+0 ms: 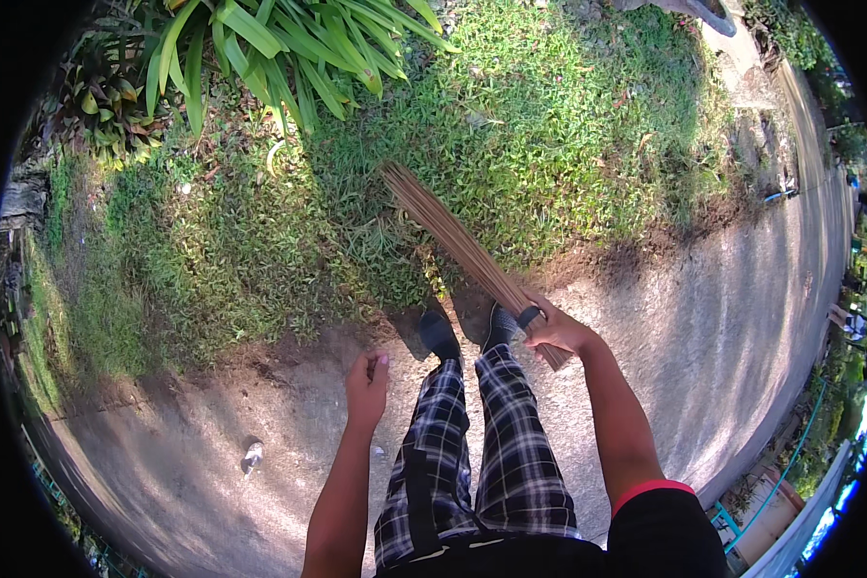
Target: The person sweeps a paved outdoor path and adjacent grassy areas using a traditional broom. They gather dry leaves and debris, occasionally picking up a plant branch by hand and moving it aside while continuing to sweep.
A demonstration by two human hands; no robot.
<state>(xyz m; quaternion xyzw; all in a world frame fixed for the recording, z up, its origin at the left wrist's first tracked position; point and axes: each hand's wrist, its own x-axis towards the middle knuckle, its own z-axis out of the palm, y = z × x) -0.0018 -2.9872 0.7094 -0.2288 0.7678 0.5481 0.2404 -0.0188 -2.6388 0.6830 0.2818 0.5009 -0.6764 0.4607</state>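
A broom of thin brown sticks (pixel 458 241) is gripped by my right hand (pixel 557 332), the fingers wrapped round it near a dark band at its lower end. From there it slants up and left, its stick tips over the edge of the grass (pixel 588 164). My left hand (pixel 365 387) hangs beside my left leg with its fingers curled in, and nothing shows in it. Both my dark shoes (pixel 440 334) point toward the border between grass and pavement.
Grey pavement (pixel 694 328) runs under me and off to both sides. Long-leaved green plants (pixel 279 48) grow at the far left. A small pale piece of litter (pixel 251 457) lies on the pavement to my left. Teal railing (pixel 742 530) stands at the lower right.
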